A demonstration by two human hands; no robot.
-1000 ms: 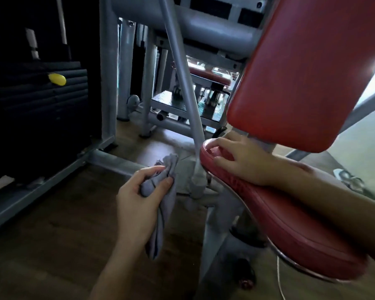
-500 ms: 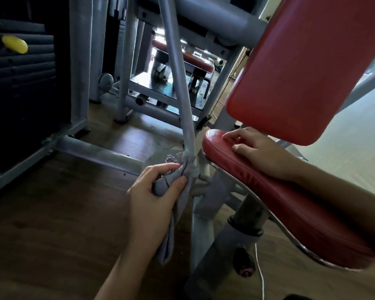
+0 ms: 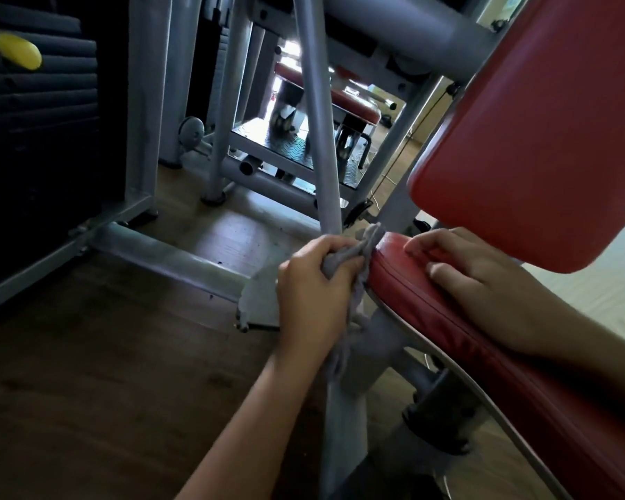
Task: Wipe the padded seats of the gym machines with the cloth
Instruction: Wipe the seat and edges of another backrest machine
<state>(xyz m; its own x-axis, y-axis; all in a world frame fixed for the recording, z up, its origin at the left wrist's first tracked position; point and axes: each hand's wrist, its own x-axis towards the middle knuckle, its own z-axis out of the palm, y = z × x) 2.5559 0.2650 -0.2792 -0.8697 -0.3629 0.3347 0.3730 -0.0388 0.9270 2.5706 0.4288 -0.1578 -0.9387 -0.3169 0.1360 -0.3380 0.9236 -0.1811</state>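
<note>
A red padded seat (image 3: pixel 484 359) runs from the centre to the lower right, with a red backrest (image 3: pixel 542 138) above it. My left hand (image 3: pixel 311 297) grips a bunched grey cloth (image 3: pixel 354 254) and holds it against the seat's front end. The cloth's tail hangs down past my wrist. My right hand (image 3: pixel 484 279) rests flat on top of the seat, fingers straight, just right of the cloth.
A slanted grey steel post (image 3: pixel 318 131) stands right behind the cloth. Grey frame rails (image 3: pixel 166 254) cross the dark wooden floor at left. A black weight stack with a yellow pin (image 3: pixel 17 51) is at far left. Another machine with a red pad (image 3: pixel 340 99) stands behind.
My left hand has carried the cloth up and to the right, from open air to the seat's front end. My right hand has stayed resting on the seat.
</note>
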